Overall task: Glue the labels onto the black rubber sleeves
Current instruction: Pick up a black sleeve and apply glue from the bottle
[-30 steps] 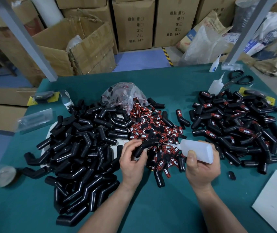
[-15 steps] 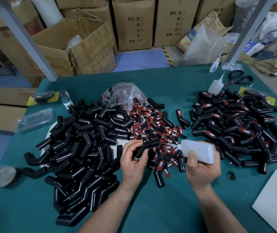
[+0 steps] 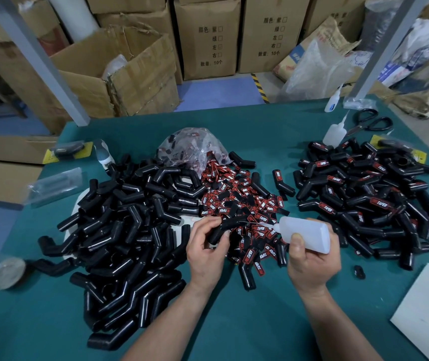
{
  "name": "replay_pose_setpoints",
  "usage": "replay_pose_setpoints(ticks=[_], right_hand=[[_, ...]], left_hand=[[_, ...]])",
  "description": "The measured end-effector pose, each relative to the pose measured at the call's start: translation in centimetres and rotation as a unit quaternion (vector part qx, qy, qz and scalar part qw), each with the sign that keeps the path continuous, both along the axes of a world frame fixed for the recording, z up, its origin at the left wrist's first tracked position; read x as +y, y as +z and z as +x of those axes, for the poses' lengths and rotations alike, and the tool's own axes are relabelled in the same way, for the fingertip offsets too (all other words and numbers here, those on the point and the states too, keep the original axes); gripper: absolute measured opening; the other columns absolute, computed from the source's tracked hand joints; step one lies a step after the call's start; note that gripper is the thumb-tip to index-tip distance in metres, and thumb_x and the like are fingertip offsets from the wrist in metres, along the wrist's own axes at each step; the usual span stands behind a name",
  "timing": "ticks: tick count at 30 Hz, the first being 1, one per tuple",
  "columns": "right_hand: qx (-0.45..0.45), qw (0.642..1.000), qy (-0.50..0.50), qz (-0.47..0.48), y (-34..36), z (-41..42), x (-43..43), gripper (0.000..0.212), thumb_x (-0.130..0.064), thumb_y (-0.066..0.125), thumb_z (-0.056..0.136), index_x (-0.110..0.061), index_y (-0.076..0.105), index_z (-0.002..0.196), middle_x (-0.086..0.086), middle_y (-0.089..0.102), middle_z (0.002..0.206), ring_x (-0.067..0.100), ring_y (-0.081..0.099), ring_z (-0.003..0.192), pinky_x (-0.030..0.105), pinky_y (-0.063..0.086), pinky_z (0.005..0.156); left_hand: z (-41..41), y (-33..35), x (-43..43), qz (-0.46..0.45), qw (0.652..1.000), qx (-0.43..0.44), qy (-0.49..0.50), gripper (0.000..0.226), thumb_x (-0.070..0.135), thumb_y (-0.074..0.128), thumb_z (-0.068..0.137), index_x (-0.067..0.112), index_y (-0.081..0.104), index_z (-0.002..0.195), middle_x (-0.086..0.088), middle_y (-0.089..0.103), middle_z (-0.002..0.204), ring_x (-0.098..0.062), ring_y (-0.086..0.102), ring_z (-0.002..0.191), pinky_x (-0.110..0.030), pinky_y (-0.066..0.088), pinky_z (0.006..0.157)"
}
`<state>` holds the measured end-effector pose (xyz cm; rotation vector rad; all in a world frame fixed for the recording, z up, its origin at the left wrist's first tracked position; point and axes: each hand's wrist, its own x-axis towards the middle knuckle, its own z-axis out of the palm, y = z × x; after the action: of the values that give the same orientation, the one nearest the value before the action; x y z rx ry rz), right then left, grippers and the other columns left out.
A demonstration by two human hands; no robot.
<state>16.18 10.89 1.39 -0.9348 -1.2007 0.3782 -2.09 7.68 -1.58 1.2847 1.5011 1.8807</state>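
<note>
Right hand (image 3: 312,259) grips glue bottle (image 3: 306,234); clear bag (image 3: 191,147) spills labels (image 3: 237,194).

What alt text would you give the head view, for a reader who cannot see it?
The left hand holds a black sleeve while the right hand aims a glue bottle at it. On the green table, unlabelled sleeves lie piled left, labels in the middle, labelled sleeves right.

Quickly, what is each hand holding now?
Left hand: holding a bent black rubber sleeve.
Right hand: holding a translucent white plastic glue bottle.
</note>
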Motion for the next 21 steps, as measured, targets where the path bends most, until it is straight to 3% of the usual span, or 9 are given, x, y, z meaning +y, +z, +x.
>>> replay_pose_setpoints(ticks=[21], right_hand=[[-0.019,1.0,0.005,0.021,-0.22,-0.14,-0.07,0.042,-0.044,0.064,0.095,-0.003,0.053,0.102,-0.028,0.06,0.112,-0.002,0.06,0.091,0.013,0.046,0.073]], left_hand=[[0.03,0.35,-0.32,-0.024,1.0,0.001,-0.001,0.03,0.024,0.074,0.087,0.03,0.069,0.116,0.019,0.065,0.118,-0.013,0.064,0.115,-0.028,0.051,0.103]])
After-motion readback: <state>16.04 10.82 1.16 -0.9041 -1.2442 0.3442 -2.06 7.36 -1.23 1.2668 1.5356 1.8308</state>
